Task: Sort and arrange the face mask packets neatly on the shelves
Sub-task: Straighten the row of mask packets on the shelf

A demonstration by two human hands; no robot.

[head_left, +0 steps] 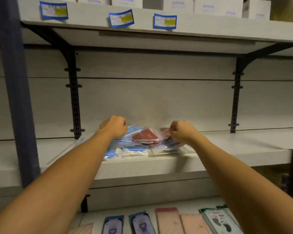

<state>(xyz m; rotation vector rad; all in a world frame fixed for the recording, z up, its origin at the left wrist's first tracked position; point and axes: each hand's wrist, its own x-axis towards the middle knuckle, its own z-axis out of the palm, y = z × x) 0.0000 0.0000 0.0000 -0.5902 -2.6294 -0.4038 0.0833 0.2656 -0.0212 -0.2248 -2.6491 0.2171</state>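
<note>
A loose heap of face mask packets (pixel 130 150) in clear plastic lies on the middle shelf (pixel 235 149), mostly blue ones with a red mask packet (pixel 146 136) on top. My left hand (pixel 114 126) is over the heap's left rear part, fingers curled down onto the blue packets. My right hand (pixel 181 130) is at the heap's right side, fingers curled and pinching the plastic edge of a packet next to the red one. The fingertips of both hands are hidden behind the knuckles.
White boxes (pixel 216 5) line the top shelf, with blue price labels (pixel 165 21) on its front edge. On the bottom shelf lie rows of other packets (pixel 169 220) in pink, blue and green. Dark brackets (pixel 74 98) and a blue post (pixel 15 92) flank the bay.
</note>
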